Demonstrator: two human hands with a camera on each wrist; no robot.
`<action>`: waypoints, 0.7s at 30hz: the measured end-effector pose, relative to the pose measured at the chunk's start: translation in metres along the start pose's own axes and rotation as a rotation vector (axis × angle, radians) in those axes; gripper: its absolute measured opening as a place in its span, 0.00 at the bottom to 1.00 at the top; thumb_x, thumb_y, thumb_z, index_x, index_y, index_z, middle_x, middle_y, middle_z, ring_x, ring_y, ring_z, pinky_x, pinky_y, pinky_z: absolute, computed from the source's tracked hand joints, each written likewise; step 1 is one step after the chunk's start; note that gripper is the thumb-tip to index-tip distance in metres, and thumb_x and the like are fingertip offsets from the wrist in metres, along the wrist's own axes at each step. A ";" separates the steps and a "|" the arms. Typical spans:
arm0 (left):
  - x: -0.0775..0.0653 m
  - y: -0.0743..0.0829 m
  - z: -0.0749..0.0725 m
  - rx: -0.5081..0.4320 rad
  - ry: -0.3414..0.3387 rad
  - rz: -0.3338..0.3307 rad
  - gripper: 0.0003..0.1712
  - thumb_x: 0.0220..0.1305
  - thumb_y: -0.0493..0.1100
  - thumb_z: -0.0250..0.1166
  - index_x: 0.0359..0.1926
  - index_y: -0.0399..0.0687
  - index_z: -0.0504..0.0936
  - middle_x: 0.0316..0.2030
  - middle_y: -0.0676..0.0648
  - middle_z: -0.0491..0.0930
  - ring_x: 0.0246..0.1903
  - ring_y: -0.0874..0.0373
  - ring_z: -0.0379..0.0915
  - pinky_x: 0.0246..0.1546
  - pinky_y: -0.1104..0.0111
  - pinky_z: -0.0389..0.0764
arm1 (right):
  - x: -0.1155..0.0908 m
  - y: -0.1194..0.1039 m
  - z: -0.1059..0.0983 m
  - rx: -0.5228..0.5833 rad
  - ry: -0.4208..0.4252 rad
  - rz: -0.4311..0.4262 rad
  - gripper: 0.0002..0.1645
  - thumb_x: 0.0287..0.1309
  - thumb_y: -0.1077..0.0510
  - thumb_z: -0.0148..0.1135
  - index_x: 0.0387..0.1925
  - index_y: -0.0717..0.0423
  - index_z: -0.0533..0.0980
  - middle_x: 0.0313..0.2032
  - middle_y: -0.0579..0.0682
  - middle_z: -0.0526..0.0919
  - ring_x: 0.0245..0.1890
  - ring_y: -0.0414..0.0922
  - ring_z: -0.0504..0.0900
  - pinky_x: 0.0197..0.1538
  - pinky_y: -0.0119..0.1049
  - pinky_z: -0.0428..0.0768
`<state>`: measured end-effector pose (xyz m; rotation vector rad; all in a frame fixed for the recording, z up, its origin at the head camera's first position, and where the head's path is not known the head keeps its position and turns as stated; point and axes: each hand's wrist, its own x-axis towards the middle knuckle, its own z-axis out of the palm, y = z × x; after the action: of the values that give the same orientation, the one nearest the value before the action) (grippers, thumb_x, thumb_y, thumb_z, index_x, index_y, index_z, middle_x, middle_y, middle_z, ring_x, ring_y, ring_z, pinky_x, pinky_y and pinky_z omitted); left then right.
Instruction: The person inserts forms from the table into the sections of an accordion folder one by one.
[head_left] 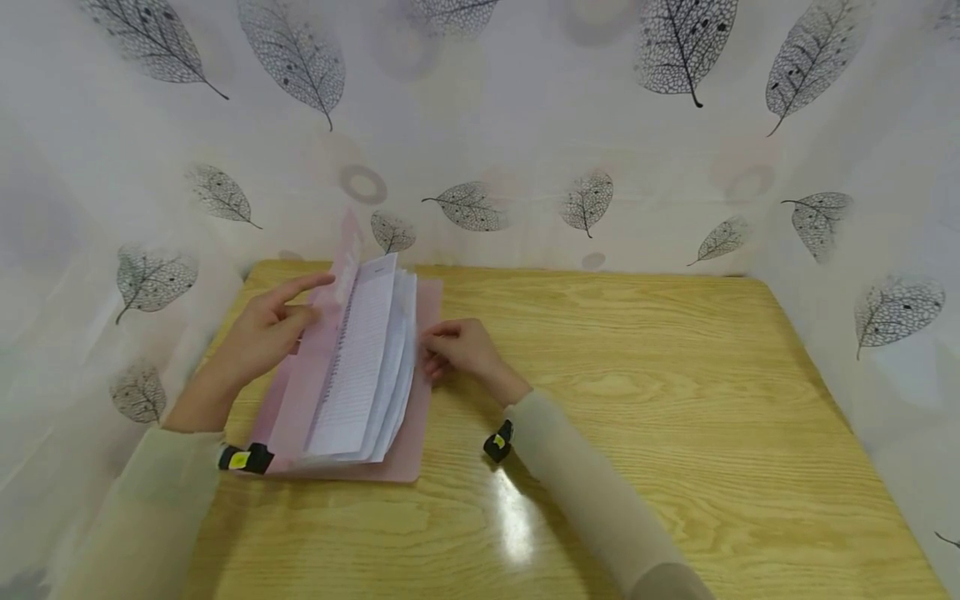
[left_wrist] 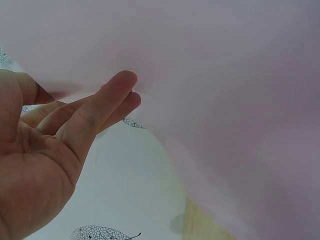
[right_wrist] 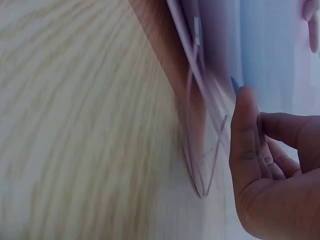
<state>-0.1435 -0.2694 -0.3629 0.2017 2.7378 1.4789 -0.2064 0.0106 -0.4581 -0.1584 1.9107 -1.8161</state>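
A pink folder (head_left: 425, 433) with a clear-looking front cover (head_left: 300, 417) lies open on the table, its cover raised at the left. Inside is a spiral-bound notebook (head_left: 360, 358) with lined, fanned-out white pages. My left hand (head_left: 262, 333) pinches the raised cover's edge: in the left wrist view the thumb goes behind the pink sheet (left_wrist: 215, 75) while the fingers lie in front. At the folder's right edge is my right hand (head_left: 461, 346), fingers curled and thumb meeting the index finger. A small dark pointed tip (right_wrist: 235, 85) shows at that fingertip; I cannot tell what it is.
The folder lies at the left of a light wood-grain table (head_left: 637, 417). Behind and at both sides hangs a pale curtain (head_left: 517, 142) printed with dark leaves. Each wrist wears a black camera strap (head_left: 246, 458). In the right wrist view a thin looped edge (right_wrist: 200, 192) sticks out beside the folder.
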 end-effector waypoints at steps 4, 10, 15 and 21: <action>0.001 0.000 0.004 0.002 -0.015 -0.019 0.28 0.79 0.40 0.54 0.77 0.53 0.71 0.16 0.57 0.58 0.18 0.63 0.62 0.25 0.70 0.75 | -0.004 -0.003 -0.010 -0.006 0.026 -0.003 0.16 0.71 0.65 0.63 0.52 0.75 0.82 0.37 0.67 0.89 0.21 0.41 0.86 0.33 0.41 0.89; 0.004 0.000 0.015 -0.009 -0.064 -0.034 0.28 0.80 0.41 0.54 0.77 0.52 0.70 0.19 0.56 0.60 0.23 0.64 0.67 0.32 0.66 0.84 | -0.007 -0.004 -0.029 -0.016 0.052 -0.017 0.18 0.72 0.64 0.63 0.54 0.76 0.80 0.43 0.72 0.88 0.25 0.43 0.88 0.35 0.41 0.89; 0.006 -0.001 0.030 0.019 -0.092 -0.043 0.28 0.80 0.42 0.54 0.77 0.50 0.70 0.27 0.46 0.74 0.31 0.60 0.75 0.33 0.66 0.85 | -0.014 -0.008 -0.047 -0.094 0.116 -0.051 0.18 0.73 0.61 0.62 0.55 0.74 0.81 0.45 0.72 0.87 0.30 0.48 0.90 0.38 0.42 0.90; 0.011 -0.001 0.059 0.070 -0.097 -0.071 0.32 0.76 0.40 0.56 0.79 0.51 0.67 0.53 0.31 0.86 0.44 0.44 0.87 0.32 0.66 0.87 | -0.024 -0.018 -0.072 -0.231 0.194 -0.097 0.20 0.75 0.58 0.61 0.57 0.71 0.81 0.47 0.69 0.87 0.37 0.52 0.91 0.38 0.41 0.90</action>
<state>-0.1498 -0.2193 -0.3955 0.1704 2.6928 1.3210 -0.2203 0.0834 -0.4351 -0.1605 2.2847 -1.7201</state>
